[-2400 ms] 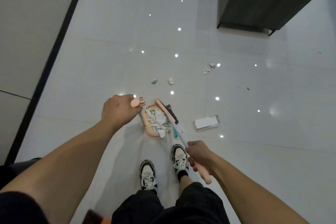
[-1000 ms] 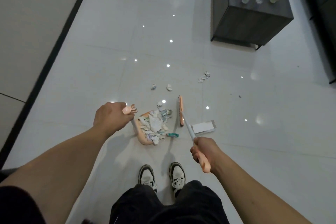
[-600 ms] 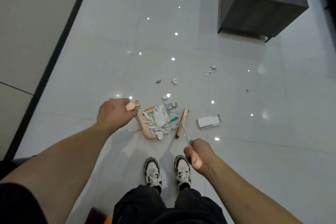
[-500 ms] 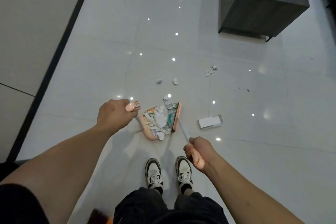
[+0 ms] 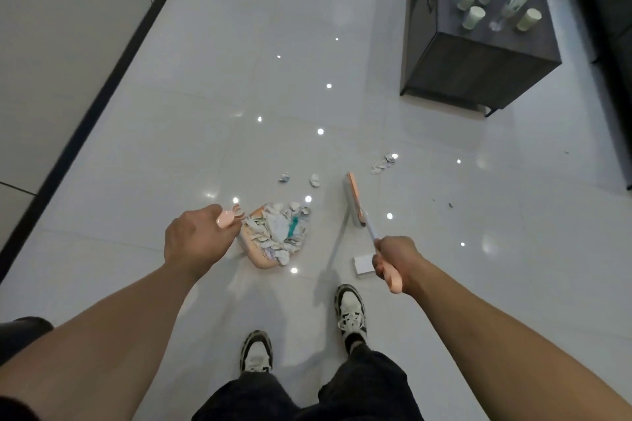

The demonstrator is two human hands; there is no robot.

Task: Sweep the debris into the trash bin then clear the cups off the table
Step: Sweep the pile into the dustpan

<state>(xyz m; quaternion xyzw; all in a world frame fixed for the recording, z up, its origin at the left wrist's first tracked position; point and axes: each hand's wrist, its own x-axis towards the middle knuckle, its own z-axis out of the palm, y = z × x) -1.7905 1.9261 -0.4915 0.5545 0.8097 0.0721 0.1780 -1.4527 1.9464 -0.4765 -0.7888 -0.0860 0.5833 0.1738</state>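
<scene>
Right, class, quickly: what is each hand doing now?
Left hand: grips the dustpan handle.
Right hand: grips the broom handle.

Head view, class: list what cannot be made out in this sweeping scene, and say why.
- Trash bin: nowhere in the head view.
- Cups on the table: farthest ones cut by the top edge.
- White card: partly hidden by the right hand.
- Dark specks: too small to identify.
</scene>
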